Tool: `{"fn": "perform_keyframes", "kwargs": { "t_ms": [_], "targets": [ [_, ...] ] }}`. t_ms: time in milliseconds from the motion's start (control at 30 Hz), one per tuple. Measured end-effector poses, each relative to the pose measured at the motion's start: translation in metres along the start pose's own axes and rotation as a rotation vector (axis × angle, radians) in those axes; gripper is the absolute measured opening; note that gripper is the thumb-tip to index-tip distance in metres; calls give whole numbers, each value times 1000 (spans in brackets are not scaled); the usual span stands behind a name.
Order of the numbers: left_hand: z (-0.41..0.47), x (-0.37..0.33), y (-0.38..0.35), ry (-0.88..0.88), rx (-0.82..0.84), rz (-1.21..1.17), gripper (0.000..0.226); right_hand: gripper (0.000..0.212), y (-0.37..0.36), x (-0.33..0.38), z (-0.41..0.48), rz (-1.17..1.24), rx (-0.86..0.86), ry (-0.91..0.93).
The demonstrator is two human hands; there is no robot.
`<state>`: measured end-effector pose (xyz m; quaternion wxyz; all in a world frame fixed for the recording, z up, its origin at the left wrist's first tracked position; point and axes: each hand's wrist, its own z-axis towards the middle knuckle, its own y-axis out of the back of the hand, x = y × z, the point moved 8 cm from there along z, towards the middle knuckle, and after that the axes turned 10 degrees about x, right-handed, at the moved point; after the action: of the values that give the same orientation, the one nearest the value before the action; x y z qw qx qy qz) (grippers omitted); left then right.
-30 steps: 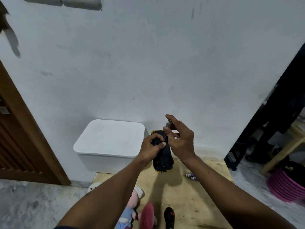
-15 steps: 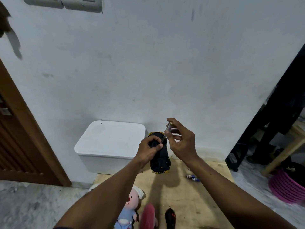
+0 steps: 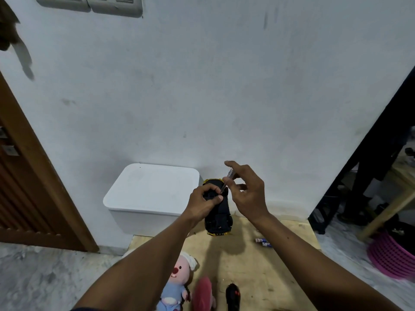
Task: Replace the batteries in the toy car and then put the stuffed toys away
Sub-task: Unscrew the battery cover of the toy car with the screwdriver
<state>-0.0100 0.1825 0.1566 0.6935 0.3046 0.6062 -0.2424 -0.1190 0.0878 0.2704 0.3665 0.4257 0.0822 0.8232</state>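
My left hand (image 3: 205, 202) grips the black and yellow toy car (image 3: 219, 215), held upside down in the air with its underside toward me. My right hand (image 3: 247, 194) pinches a thin screwdriver (image 3: 226, 181) whose tip meets the car's underside by my left fingers. Two small batteries (image 3: 263, 242) lie on the wooden board (image 3: 280, 277) below. A pink stuffed toy in blue clothes (image 3: 177, 281) lies at the board's near left, with a red stuffed toy (image 3: 203, 292) beside it.
A white lidded box (image 3: 152, 194) stands against the wall to the left of the car. A black remote control (image 3: 233, 298) lies on the board near me. A wooden door (image 3: 29, 187) is far left; a pink basket (image 3: 393, 257) and a wooden stool leg (image 3: 386, 212) are at right.
My right hand has shifted slightly and turned the screwdriver, its fingers spreading more. The car stays in my left hand. The view has tilted a little downward.
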Motion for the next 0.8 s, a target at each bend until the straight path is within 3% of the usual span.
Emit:
{"fn": "perform_keyframes", "kwargs": {
  "t_ms": [167,567,800],
  "targets": [
    [-1,-1,-3,-10,18,-13,10,69,-6,-5,6,35,62,-42],
    [-5,-2,7,-24,-119,12,12,50,9,-1,-12,-75,-228,-14],
    [-6,-5,7,-44,-72,112,13,60,2,-5,-6,35,-21,-71]
  ]
}}
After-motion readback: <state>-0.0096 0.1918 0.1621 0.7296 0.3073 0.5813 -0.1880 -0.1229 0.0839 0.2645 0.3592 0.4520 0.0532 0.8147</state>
